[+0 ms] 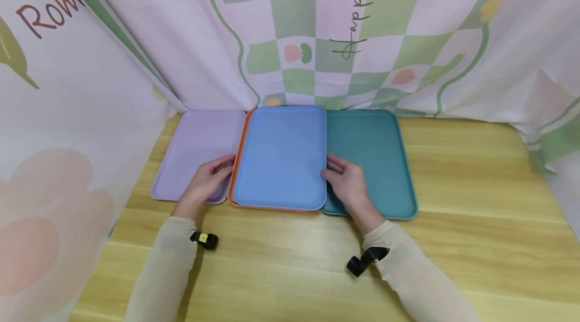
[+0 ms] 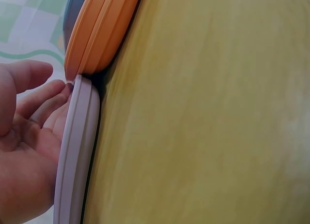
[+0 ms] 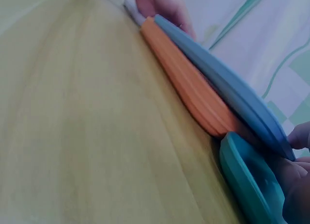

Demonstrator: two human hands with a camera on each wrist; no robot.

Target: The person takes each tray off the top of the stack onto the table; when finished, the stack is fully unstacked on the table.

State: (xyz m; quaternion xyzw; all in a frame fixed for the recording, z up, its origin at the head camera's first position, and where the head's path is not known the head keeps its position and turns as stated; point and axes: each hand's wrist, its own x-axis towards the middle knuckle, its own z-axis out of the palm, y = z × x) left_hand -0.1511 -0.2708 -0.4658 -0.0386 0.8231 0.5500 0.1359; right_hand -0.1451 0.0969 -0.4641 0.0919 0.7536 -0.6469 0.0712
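Observation:
A blue tray (image 1: 282, 157) lies over an orange tray (image 1: 232, 192), whose rim shows along the left and bottom. My right hand (image 1: 348, 181) pinches the blue tray's right edge, thumb above and fingers beneath. In the right wrist view, that side of the blue tray (image 3: 232, 88) is tilted up off the orange tray (image 3: 193, 91). My left hand (image 1: 206, 179) is over the lavender tray (image 1: 206, 133), fingertips by the left edge of the orange tray. In the left wrist view its thumb stands apart from the orange rim (image 2: 99, 35), with loosely bent fingers.
A teal tray (image 1: 369, 151) lies to the right, partly under the blue tray's edge and my right hand. The trays rest on a wood-grain table (image 1: 281, 256). A patterned curtain (image 1: 299, 25) hangs right behind them, with another printed cloth (image 1: 68, 126) along the left.

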